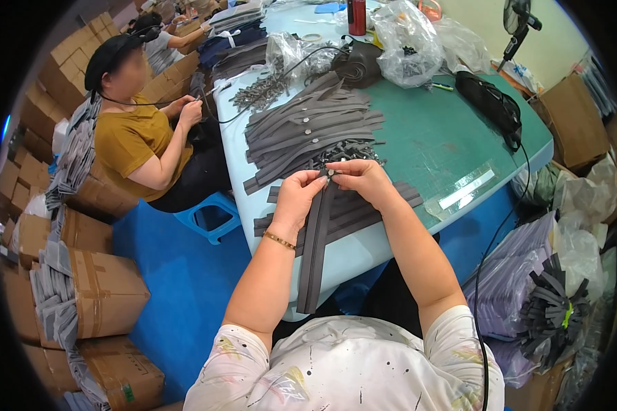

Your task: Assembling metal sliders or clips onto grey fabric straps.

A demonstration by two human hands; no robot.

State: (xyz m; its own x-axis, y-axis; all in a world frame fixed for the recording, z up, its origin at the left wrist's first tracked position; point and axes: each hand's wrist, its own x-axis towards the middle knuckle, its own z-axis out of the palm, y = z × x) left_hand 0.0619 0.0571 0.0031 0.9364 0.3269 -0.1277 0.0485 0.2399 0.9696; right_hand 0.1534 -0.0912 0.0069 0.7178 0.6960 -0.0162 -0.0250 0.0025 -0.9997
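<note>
A dark grey zipper [313, 257] hangs lengthwise from my hands, its lower end reaching past the table edge. My left hand [295, 198] pinches the zipper's upper end between thumb and fingers. Close beside it, my right hand [365, 181] is closed at the same end, its fingertips by a small pale round piece [331, 172]. Just beyond my fingers lies a heap of small dark metal pieces [353, 148], probably zipper sliders. A spread pile of grey zippers [301, 127] lies behind them, and more loose zippers [356, 218] lie under my wrists.
On the green mat [428, 130] lie a black pouch [490, 103] and a clear strip [467, 188]. Plastic bags [408, 44] and a red bottle [356, 17] stand farther back. Left, a co-worker in a mustard shirt [134, 140] sits on a blue stool [211, 216]. Cartons [110, 294] line the left.
</note>
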